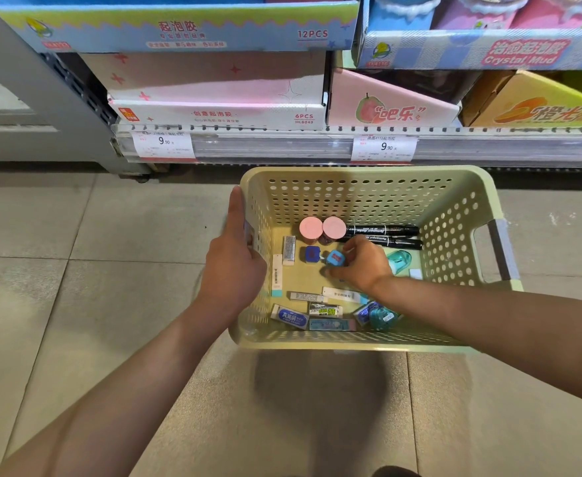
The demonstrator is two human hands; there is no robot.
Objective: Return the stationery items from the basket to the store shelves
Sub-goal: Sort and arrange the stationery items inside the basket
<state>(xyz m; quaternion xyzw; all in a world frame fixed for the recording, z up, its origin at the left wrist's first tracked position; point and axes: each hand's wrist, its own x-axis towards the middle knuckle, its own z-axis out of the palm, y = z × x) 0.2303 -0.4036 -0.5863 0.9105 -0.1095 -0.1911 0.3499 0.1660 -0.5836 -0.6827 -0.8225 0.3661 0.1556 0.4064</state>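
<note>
I'm steadying the basket [368, 177] with my left hand [232, 266]: its grip is clamped on the left wall, thumb along the rim, fingers curled round the outside. The basket is sitting off the floor [76, 270], just in front of the bottom shelf [317, 146].

Moving right, inside along the left wall, boxed erasers [289, 250] are lying with their long axes running away from me. More are lying crosswise by the near wall. Two pink-lidded jars [322, 228] are standing side by side toward the far wall. The dark blue sharpener [312, 254] is sitting just left of the light blue sharpener [335, 259].

My right hand [363, 265] is reaching down into the middle of the basket, and its grip is curling onto the light blue sharpener, fingertips touching its right side. I can't tell whether it is fully pinched yet. The piece is lying directly left of the fingers, so this hand is much the nearer one, and I judge a small close-and-lift is what's needed.

Beyond the hand, two black markers [382, 231] are lying left to right near the far wall. A teal piece [399, 261] is sitting just right of the hand. Most items are still in the basket, so the job looks early.
</note>
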